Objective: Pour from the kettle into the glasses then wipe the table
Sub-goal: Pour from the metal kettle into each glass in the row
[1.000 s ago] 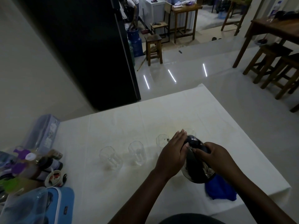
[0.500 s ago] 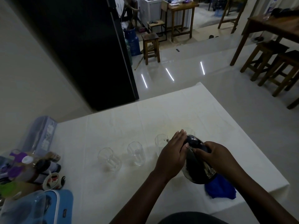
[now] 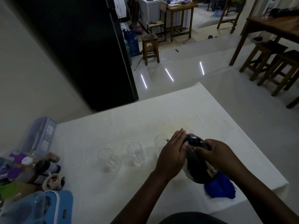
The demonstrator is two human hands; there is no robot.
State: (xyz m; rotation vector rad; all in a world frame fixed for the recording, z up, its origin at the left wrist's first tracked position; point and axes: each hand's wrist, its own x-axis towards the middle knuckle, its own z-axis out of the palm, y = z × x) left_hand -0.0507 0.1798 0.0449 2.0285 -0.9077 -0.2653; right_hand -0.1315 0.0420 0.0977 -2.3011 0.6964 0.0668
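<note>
The white table runs wide and bare behind the row of glasses, all the way to its far edge, where the shiny floor begins. Its right edge drops off just beyond the blue cloth, which lies near the front right corner. The left end is crowded with bottles and a clear container, so free surface lies mostly at the back and in front of the glasses.

The dark kettle stands between both hands, near the front right, just above the cloth. The left hand lies flat against its left side, fingers straight and close together, reaching up to the lid. The right hand is curled over the top and handle side, fingers bent and closed on it. Two empty glasses stand to the left, apart from each other; a third glass sits just behind the left hand, partly hidden.
</note>
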